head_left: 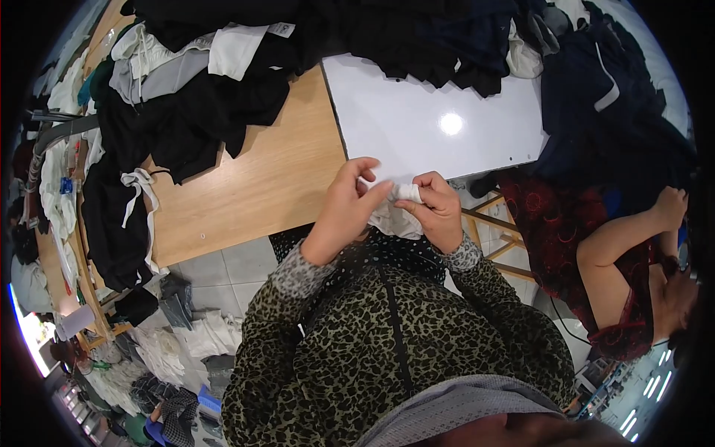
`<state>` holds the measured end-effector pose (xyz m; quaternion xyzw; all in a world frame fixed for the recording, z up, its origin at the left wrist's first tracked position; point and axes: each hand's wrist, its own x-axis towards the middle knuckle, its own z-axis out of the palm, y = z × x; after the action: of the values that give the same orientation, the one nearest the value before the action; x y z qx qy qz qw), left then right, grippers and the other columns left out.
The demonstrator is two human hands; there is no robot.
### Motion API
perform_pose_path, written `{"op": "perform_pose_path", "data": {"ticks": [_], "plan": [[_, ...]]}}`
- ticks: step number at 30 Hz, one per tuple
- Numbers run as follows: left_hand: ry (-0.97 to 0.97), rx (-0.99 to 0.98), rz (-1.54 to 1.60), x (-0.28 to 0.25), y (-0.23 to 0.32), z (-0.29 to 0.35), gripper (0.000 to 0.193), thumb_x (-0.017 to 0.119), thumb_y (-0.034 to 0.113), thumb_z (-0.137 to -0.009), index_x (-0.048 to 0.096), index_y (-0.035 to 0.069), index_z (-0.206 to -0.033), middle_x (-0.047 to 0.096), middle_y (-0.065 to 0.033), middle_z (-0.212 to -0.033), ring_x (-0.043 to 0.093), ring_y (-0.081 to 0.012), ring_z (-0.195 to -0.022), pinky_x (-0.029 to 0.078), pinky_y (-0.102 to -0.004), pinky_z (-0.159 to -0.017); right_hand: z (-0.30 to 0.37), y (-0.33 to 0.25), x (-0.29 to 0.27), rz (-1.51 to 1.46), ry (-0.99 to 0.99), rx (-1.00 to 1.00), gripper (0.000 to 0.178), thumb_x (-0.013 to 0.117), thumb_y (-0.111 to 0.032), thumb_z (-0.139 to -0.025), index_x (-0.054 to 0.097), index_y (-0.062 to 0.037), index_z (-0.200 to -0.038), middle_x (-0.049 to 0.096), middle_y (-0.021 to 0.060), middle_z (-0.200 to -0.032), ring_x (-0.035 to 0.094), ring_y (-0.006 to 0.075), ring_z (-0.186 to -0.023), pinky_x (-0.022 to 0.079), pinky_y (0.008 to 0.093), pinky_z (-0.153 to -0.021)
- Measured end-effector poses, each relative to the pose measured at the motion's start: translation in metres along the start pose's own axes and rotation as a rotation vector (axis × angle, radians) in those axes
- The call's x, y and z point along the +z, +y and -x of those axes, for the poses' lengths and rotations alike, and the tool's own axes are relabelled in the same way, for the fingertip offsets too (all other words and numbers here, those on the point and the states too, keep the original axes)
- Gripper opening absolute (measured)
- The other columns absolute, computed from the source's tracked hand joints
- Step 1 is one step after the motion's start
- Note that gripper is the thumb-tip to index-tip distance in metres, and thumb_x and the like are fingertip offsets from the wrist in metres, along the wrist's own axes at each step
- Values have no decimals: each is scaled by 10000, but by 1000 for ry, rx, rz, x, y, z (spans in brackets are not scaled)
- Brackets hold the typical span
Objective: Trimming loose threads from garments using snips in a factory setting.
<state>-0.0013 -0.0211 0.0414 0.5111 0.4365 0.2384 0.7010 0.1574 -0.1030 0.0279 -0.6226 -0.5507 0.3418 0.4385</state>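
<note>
A small piece of gathered white cloth (395, 218) hangs in front of my body, just at the near edge of the tables. My right hand (441, 211) pinches its upper right part between thumb and fingers. On the other side is my left hand (348, 203), its fingers loosely curved and apart from the thumb. The left thumb tip comes up to the cloth; whether it touches is hard to make out. The lower end of the cloth drops toward my lap, against dark dotted fabric.
A wooden table (246, 175) and a white tabletop (432, 119) meet ahead. Black garments (201, 119) heap along the far side, navy ones (596, 97) at right. Another person in a red-patterned garment (547, 246) sits close on my right, by a wooden stool (495, 231). White clothes (208, 335) lie on the floor.
</note>
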Motion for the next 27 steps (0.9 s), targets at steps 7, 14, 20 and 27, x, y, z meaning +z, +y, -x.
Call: {"op": "perform_pose_path", "data": {"ticks": [7, 14, 20, 27], "plan": [[-171, 225, -331, -9, 4, 33, 636, 642, 69, -818, 299, 22, -1352, 516, -41, -880, 481, -91, -746, 419, -216, -643, 0, -2, 15, 21, 79, -89, 218, 586, 24, -794, 608, 25, -1011, 490, 105, -951, 530, 180, -755, 446, 262, -625], [-133, 131, -307, 1, 1, 35, 433, 625, 91, -839, 361, -1, -1170, 552, -72, -736, 507, -126, -657, 425, -255, -612, 6, 2, 18, 108, 67, -100, 276, 526, 114, -734, 602, 32, -986, 479, 122, -984, 531, 218, -789, 462, 289, -664], [-181, 89, -298, 3, -2, 31, 399, 621, 87, -840, 361, 6, -1131, 553, -88, -740, 517, -137, -656, 429, -270, -609, 7, 0, 18, 109, 64, -112, 273, 517, 119, -731, 600, 39, -978, 481, 125, -980, 534, 223, -808, 464, 299, -675], [-207, 91, -250, 4, -2, 28, 349, 607, 74, -848, 360, 14, -1087, 539, -76, -747, 508, -114, -670, 418, -249, -592, 6, 3, 18, 126, 73, -165, 283, 518, 125, -734, 606, 37, -988, 482, 122, -979, 541, 215, -775, 464, 284, -645]]}}
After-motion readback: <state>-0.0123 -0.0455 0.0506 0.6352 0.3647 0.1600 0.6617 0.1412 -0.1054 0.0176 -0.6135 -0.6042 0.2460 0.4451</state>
